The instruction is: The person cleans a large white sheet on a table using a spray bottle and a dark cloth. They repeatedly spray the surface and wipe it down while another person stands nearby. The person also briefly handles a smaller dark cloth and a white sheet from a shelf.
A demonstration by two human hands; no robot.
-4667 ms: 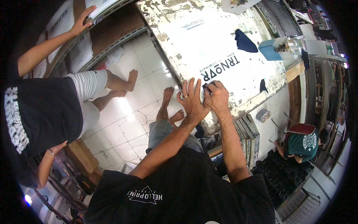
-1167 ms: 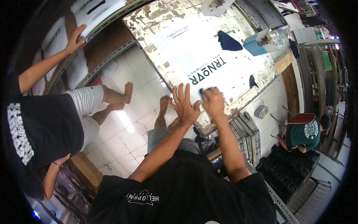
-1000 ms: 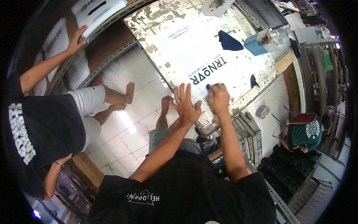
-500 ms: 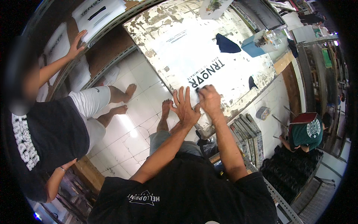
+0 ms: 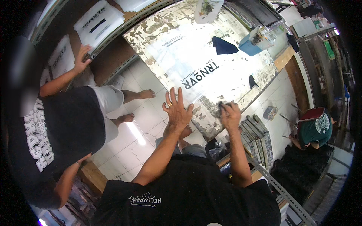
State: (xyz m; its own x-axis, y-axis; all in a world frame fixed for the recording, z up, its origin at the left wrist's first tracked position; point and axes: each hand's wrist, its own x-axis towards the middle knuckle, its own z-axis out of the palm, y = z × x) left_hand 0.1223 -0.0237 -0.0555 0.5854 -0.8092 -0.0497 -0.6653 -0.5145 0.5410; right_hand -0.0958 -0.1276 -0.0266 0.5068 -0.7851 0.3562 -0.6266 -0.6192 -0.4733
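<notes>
The white plastic sheet (image 5: pixel 169 56) lies flat on the worn table (image 5: pixel 205 122) before us, its black lettering slanting from lower left to upper right; glare washes out its far edges, so we cannot tell its long axis surely. Our left hand (image 5: pixel 177 113) is the nearer: the sheet lies ahead and slightly right of it, and its fingertips seem to touch the near edge. That hand is flat, fingers spread, gripping nothing we can see. Our right hand (image 5: pixel 230 115) sits off the sheet, near the table's closest corner, with the sheet ahead and to its left; its fingers are curled around a small dark wad (image 5: pixel 221 105), partly hidden and blurred. Beyond the sheet we see a navy cloth (image 5: pixel 225 46) and a blue container (image 5: pixel 250 48).
</notes>
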